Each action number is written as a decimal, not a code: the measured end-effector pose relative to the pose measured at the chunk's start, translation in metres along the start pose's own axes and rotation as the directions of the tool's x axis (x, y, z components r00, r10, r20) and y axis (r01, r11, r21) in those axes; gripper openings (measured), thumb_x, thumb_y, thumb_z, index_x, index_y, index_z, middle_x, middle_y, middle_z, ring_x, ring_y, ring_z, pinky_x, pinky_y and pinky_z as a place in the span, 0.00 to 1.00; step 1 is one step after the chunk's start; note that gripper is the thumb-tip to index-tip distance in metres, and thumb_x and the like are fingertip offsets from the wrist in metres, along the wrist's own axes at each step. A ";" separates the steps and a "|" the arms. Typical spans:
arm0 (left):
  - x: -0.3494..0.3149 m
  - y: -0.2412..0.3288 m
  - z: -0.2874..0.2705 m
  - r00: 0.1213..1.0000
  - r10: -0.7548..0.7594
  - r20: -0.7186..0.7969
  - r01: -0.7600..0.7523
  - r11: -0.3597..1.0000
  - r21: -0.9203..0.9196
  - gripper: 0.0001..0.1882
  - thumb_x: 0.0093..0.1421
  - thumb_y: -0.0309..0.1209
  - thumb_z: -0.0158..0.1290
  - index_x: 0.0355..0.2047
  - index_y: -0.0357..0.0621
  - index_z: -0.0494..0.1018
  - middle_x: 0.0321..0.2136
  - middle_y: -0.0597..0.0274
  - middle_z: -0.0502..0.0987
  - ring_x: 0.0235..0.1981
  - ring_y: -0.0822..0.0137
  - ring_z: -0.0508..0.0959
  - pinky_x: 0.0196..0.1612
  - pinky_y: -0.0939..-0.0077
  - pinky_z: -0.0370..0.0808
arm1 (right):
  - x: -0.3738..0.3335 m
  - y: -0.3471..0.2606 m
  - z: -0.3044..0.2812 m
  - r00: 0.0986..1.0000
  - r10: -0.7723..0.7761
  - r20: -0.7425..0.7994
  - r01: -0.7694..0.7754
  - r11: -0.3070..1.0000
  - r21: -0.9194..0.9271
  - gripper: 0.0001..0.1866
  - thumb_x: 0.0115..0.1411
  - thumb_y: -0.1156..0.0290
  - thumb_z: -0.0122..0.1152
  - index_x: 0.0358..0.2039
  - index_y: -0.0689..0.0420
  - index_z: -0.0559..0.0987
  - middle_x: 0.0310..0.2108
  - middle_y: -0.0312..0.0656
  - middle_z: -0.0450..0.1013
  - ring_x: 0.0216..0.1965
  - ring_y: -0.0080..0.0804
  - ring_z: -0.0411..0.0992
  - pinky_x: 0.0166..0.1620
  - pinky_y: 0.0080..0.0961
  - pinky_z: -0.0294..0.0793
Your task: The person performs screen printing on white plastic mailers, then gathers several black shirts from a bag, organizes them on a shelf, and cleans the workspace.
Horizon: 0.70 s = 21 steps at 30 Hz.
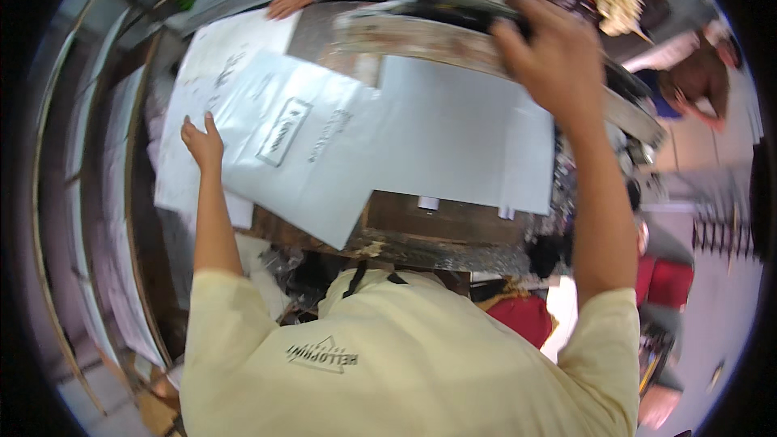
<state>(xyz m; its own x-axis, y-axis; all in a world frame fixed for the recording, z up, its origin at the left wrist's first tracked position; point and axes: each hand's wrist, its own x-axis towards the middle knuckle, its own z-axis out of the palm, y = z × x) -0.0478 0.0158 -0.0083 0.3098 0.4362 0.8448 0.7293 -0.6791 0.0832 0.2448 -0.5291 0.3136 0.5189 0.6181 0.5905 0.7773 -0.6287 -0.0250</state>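
On the work table lies a pale grey plastic sheet [307,170], tilted, with dark print and a boxed mark on it. It overlaps a plain grey sheet [453,129] to its right. My left hand [204,144] is at the printed sheet's left edge, its thumb and finger apart; whether it touches the sheet I cannot tell. Above the plain sheet's far edge is a long wooden-edged frame [429,39], raised and blurred. My right hand [554,61] grips the dark far part of this frame, fingers curled round it.
Another printed white sheet [190,113] lies beneath at the left. A co-worker's hand [287,4] rests at the table's far left corner. Tall racks [121,154] line the left side. A person [700,73] sits at the far right. The table's worn near edge [437,255] faces me.
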 end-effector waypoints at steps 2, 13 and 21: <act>0.027 0.158 -0.089 0.675 0.001 0.738 0.444 0.798 -0.408 0.36 0.68 0.41 0.58 0.69 0.34 0.59 0.45 0.48 0.80 0.39 0.60 0.82 0.44 0.66 0.79 | -0.011 0.001 0.005 0.998 0.025 -0.060 -0.028 0.998 -0.051 0.24 0.59 0.50 0.59 0.40 0.60 0.84 0.37 0.53 0.80 0.39 0.54 0.78 0.45 0.48 0.74; -0.013 0.302 -0.246 0.288 0.399 0.870 0.792 0.411 -0.451 0.45 0.47 0.33 0.77 0.63 0.32 0.68 0.45 0.55 0.82 0.44 0.69 0.81 0.50 0.72 0.78 | -0.150 -0.014 0.046 0.848 -0.080 0.524 0.035 0.995 0.094 0.27 0.57 0.60 0.66 0.55 0.57 0.77 0.43 0.45 0.73 0.49 0.42 0.70 0.52 0.44 0.65; -0.106 0.275 -0.221 0.292 0.308 0.905 0.661 0.619 -0.424 0.63 0.35 0.44 0.81 0.66 0.23 0.62 0.52 0.39 0.80 0.55 0.56 0.80 0.60 0.68 0.73 | -0.191 0.027 0.110 0.816 -0.121 0.565 -0.078 0.946 0.315 0.26 0.56 0.70 0.66 0.57 0.48 0.77 0.45 0.44 0.74 0.47 0.47 0.73 0.51 0.43 0.74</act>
<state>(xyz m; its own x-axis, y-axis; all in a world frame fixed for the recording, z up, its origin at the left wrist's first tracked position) -0.0146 -0.3479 0.0416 0.8675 0.4527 -0.2061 0.3976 -0.3823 0.8341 0.2062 -0.6121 0.1115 0.5302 0.8474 0.0289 0.8069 -0.4938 -0.3242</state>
